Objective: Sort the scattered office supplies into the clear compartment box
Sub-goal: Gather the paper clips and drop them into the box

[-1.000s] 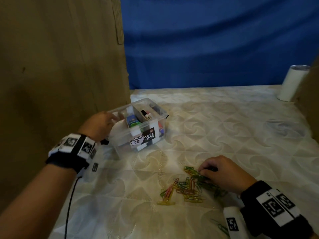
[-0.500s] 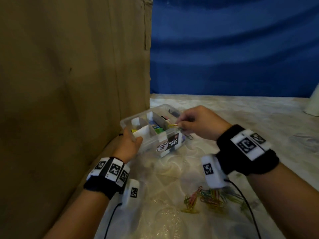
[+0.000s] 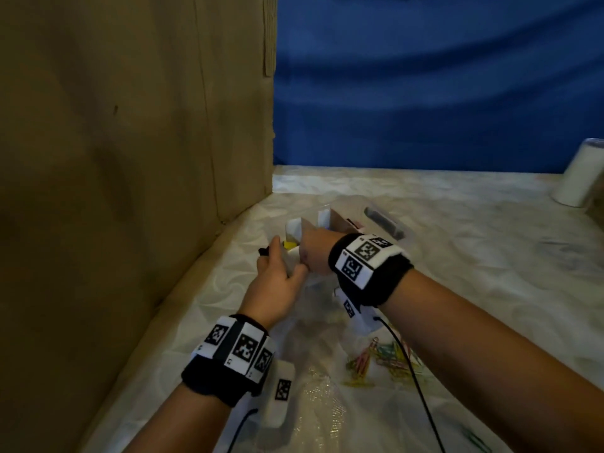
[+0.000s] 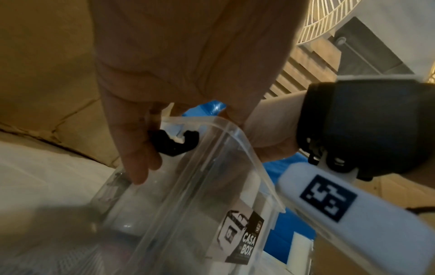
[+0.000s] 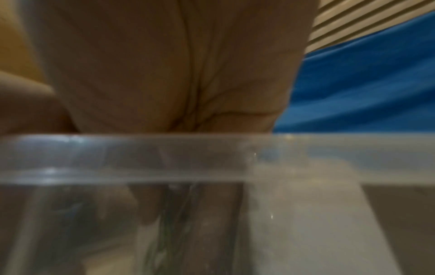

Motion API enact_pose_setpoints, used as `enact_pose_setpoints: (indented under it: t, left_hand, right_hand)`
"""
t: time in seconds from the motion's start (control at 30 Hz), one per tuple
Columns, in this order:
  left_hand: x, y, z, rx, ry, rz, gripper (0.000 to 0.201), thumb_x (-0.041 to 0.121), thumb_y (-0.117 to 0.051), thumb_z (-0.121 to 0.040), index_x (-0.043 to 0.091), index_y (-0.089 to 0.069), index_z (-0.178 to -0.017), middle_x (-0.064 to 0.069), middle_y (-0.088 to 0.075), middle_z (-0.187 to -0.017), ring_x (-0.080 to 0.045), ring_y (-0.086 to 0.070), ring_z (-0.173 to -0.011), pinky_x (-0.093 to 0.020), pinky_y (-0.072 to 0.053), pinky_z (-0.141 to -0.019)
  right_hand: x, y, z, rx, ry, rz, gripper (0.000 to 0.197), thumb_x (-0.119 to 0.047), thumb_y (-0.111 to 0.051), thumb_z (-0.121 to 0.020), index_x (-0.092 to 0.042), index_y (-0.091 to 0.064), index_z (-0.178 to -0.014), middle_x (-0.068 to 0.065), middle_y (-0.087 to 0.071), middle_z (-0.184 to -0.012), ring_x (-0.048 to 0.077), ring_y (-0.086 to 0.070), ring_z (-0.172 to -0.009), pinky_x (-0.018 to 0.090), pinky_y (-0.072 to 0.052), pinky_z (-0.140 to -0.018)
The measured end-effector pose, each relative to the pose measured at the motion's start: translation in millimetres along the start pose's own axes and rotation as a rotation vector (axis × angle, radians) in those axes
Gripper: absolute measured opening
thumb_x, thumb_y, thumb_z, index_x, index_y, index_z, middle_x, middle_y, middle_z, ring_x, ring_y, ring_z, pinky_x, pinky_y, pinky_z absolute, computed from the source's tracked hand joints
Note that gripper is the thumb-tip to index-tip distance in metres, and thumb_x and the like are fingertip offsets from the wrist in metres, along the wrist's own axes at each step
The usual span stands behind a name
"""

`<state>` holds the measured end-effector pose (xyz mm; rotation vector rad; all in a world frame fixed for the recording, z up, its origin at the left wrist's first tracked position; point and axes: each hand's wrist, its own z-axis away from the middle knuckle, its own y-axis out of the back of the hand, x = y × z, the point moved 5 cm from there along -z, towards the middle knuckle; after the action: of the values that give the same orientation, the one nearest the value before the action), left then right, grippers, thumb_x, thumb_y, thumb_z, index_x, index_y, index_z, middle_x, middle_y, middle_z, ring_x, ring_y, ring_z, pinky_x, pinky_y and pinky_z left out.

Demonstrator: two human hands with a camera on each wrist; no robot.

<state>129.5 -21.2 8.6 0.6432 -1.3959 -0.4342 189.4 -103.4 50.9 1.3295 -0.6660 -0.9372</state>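
Observation:
The clear compartment box (image 3: 322,217) stands by the cardboard wall, mostly hidden behind my hands. My left hand (image 3: 277,279) grips its near left corner, fingers (image 4: 134,148) down the side wall beside a black latch (image 4: 174,145). My right hand (image 3: 315,253) reaches over the rim (image 5: 212,158) into a front compartment. Through the blurred wall its fingers (image 5: 146,210) point down, with thin strands like paper clips (image 5: 174,219) pinched between them. A pile of coloured paper clips (image 3: 382,358) lies on the cloth under my right forearm.
A tall cardboard wall (image 3: 130,158) closes the left side, right next to the box. A white roll (image 3: 578,178) stands at the far right. One stray clip (image 3: 474,439) lies near the front edge. My wrist cable (image 3: 411,371) crosses the pile.
My right hand left the clip pile, carried clips across to the box, and has now dipped inside it. The left hand slid from the box's side to its near corner.

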Motion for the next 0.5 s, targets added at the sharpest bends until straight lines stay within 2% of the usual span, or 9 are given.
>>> enact_pose_setpoints:
  t: [0.07, 0.1, 0.17, 0.23, 0.3, 0.33, 0.4, 0.47, 0.5]
  left_hand:
    - [0.8, -2.1, 1.4, 0.0, -0.003, -0.024, 0.072, 0.043, -0.038, -0.097, 0.025, 0.005, -0.152, -0.013, -0.012, -0.157, -0.03, -0.035, -0.136, -0.035, -0.036, -0.1]
    - [1.1, -2.9, 2.3, 0.003, -0.006, -0.04, 0.071, 0.043, -0.037, -0.097, 0.026, 0.005, -0.152, -0.013, -0.012, -0.156, -0.031, -0.038, -0.134, -0.035, -0.037, -0.097]
    - [1.5, -4.3, 3.1, 0.01, -0.01, -0.066, 0.07, 0.042, -0.035, -0.097, 0.027, 0.005, -0.152, -0.014, -0.014, -0.155, -0.033, -0.043, -0.129, -0.034, -0.038, -0.09]
    - [1.3, -5.7, 3.1, 0.018, -0.009, -0.092, 0.069, 0.041, -0.034, -0.098, 0.025, 0.005, -0.152, -0.015, -0.015, -0.154, -0.034, -0.045, -0.126, -0.034, -0.039, -0.088]
    - [0.4, -6.2, 4.0, 0.034, -0.013, -0.102, 0.067, 0.041, -0.033, -0.098, 0.026, 0.003, -0.152, -0.013, -0.016, -0.154, -0.034, -0.044, -0.127, -0.036, -0.039, -0.092]
    - [-0.3, -6.7, 5.1, 0.037, -0.013, -0.099, 0.066, 0.041, -0.032, -0.098, 0.027, 0.003, -0.152, -0.013, -0.015, -0.154, -0.033, -0.042, -0.129, -0.036, -0.038, -0.094]
    - [-1.7, -7.9, 8.1, 0.025, -0.009, -0.047, 0.064, 0.043, -0.029, -0.099, 0.029, 0.003, -0.152, -0.011, -0.013, -0.156, -0.03, -0.037, -0.134, -0.037, -0.035, -0.099]
    - [-2.9, -7.9, 11.7, 0.014, -0.005, -0.046, 0.063, 0.047, -0.027, -0.099, 0.031, 0.002, -0.152, -0.009, -0.015, -0.156, -0.03, -0.035, -0.136, -0.039, -0.033, -0.103]
    - [-2.1, -5.4, 14.2, 0.038, -0.013, -0.124, 0.063, 0.049, -0.027, -0.098, 0.03, -0.002, -0.152, -0.01, -0.018, -0.154, -0.032, -0.036, -0.135, -0.042, -0.034, -0.104]
  right_hand:
    - [3.6, -1.0, 3.0, -0.046, 0.004, -0.032, 0.036, -0.014, -0.048, -0.095, -0.003, -0.051, -0.13, 0.017, -0.056, -0.13, 0.031, -0.055, -0.118, 0.032, -0.038, -0.08]
    - [3.8, 0.9, 4.8, -0.084, -0.007, -0.093, 0.036, -0.013, -0.045, -0.097, -0.006, -0.052, -0.131, 0.015, -0.052, -0.135, 0.029, -0.053, -0.121, 0.031, -0.041, -0.086]
    - [6.6, 13.3, 15.4, -0.012, -0.016, -0.243, 0.036, -0.01, -0.041, -0.098, -0.016, -0.054, -0.132, 0.007, -0.046, -0.143, 0.025, -0.048, -0.128, 0.031, -0.039, -0.099]
    - [15.4, 23.3, 33.8, 0.118, 0.002, -0.334, 0.032, -0.013, -0.041, -0.098, -0.021, -0.062, -0.121, 0.003, -0.056, -0.133, 0.022, -0.053, -0.12, 0.033, -0.04, -0.101]
    - [31.5, 28.4, 57.2, 0.274, 0.021, -0.411, 0.026, -0.018, -0.045, -0.097, -0.022, -0.066, -0.11, 0.002, -0.066, -0.116, 0.019, -0.06, -0.107, 0.034, -0.045, -0.095]
    - [42.3, 25.9, 69.9, 0.327, 0.02, -0.481, 0.023, -0.019, -0.048, -0.095, -0.023, -0.067, -0.107, 0.001, -0.068, -0.109, 0.016, -0.062, -0.099, 0.031, -0.048, -0.087]
    - [63.9, 20.3, 99.0, 0.448, 0.022, -0.567, 0.018, -0.017, -0.052, -0.094, -0.02, -0.068, -0.103, -0.002, -0.069, -0.099, 0.011, -0.063, -0.087, 0.018, -0.046, -0.075]
    - [89.8, 9.1, 128.3, 0.522, -0.028, -0.552, 0.015, -0.016, -0.056, -0.092, -0.016, -0.069, -0.101, -0.005, -0.068, -0.094, 0.008, -0.062, -0.083, 0.004, -0.042, -0.067]
    - [104.5, -0.6, 141.1, 0.518, -0.076, -0.521, 0.014, -0.017, -0.058, -0.092, -0.016, -0.069, -0.1, -0.004, -0.068, -0.093, 0.008, -0.062, -0.082, 0.003, -0.042, -0.065]
